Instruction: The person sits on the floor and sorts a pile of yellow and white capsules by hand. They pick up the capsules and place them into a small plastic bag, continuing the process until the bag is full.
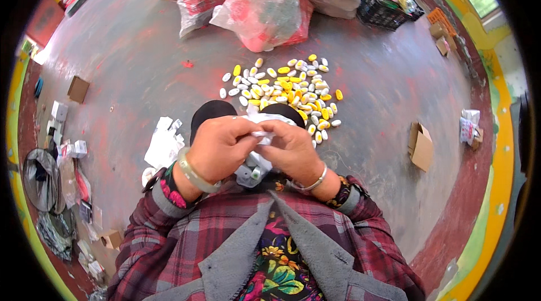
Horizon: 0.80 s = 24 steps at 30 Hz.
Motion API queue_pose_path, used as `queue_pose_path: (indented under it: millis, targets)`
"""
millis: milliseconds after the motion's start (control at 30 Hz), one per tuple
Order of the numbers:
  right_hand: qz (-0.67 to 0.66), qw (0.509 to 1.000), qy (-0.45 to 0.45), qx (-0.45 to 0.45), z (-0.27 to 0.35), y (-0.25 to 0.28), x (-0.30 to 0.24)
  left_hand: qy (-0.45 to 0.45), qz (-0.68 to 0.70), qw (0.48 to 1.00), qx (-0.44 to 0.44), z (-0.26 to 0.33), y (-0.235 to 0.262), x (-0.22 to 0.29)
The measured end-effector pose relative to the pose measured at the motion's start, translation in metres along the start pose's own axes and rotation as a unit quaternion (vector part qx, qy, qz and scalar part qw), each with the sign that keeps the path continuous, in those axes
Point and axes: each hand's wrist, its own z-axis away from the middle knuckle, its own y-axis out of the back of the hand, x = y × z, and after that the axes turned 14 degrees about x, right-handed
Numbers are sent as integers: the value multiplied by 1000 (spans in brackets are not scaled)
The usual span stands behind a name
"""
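My left hand (218,146) and my right hand (294,157) meet over my lap, both closed in a pinch. Between their fingertips is a small white piece (261,134), mostly covered by the fingers, so its kind does not show. Under the hands lies a crumpled translucent white plastic bag (248,177) with small things inside, one with a green spot. On the floor just beyond my dark-clad knees (215,110), a pile of small white and yellow oval pieces (290,90) is spread out.
White papers or small boxes (162,146) lie left of my knees. Large stuffed plastic bags (265,11) and a black crate (386,5) stand at the back. An open cardboard box (420,146) sits to the right. Small white boxes and bags (59,111) line the left wall.
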Motion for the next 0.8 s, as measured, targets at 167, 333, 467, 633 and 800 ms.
queue_pose_path:
  millis: [167, 333, 467, 633, 800]
  targets:
    - [46, 999, -8, 2, 5, -7, -6, -22, -32, 999, 18, 4, 3, 4]
    - [-209, 944, -248, -55, 2, 2, -9, -15, -26, 1000, -5, 4, 8, 4]
    - [-285, 910, -297, -54, 1, 7, 3, -147, -105, 981, -77, 2, 19, 5]
    - [-152, 975, -155, -40, -5, 3, 1, -315, -164, 918, -179, -4, 22, 22]
    - [-152, 984, -62, -73, -10, -16, 11, -336, -144, 900, -237, -12, 18, 30]
